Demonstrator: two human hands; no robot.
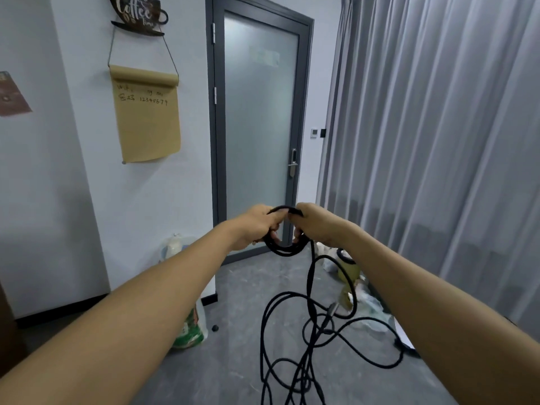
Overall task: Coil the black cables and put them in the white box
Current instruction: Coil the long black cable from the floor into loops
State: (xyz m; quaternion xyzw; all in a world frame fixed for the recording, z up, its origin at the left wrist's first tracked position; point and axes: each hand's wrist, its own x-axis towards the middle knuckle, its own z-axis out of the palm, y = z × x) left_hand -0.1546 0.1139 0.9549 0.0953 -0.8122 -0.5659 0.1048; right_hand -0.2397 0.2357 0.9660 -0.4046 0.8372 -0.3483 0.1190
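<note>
Bare forearms reach forward; left hand [257, 226] and right hand [314, 225] both grip a small black cable coil [287, 247], its loose black tail [309, 317] hanging straight below them.

High on the far left wall hangs a dark cup-shaped sign [137, 13] bearing the word "Coffee" in large pale script, with a smaller "time" below it. Beneath it hangs a brown paper roll [147, 118], handwritten in faint ink: the top line seems to read "wifi" followed by a few letters too faint to make out, and the second line shows two unclear characters and then the digits "12345679". The green bag [190, 331] on the floor carries print too small to read.
</note>
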